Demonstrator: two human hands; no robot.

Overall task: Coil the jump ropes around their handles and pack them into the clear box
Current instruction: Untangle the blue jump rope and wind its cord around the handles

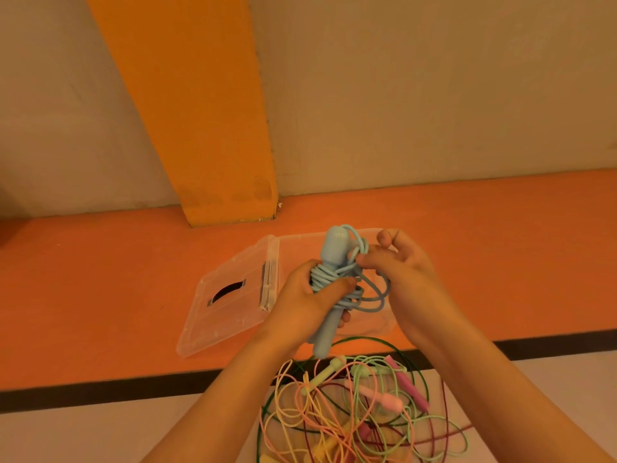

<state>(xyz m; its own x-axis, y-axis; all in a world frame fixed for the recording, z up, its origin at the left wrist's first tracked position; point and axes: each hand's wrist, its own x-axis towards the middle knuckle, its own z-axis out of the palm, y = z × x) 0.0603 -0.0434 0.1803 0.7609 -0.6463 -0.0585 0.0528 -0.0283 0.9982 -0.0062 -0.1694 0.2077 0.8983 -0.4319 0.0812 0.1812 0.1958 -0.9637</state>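
A person's left hand grips the blue jump rope around its coiled handles while the right hand pinches a loose loop of its cord, both held above the open clear box; a tangle of uncoiled ropes lies nearer the camera

Clear box: interior largely hidden behind the left hand, right hand and blue jump rope. Loose rope pile: cut off at the bottom edge.

hands coiling blue jump rope, clear box
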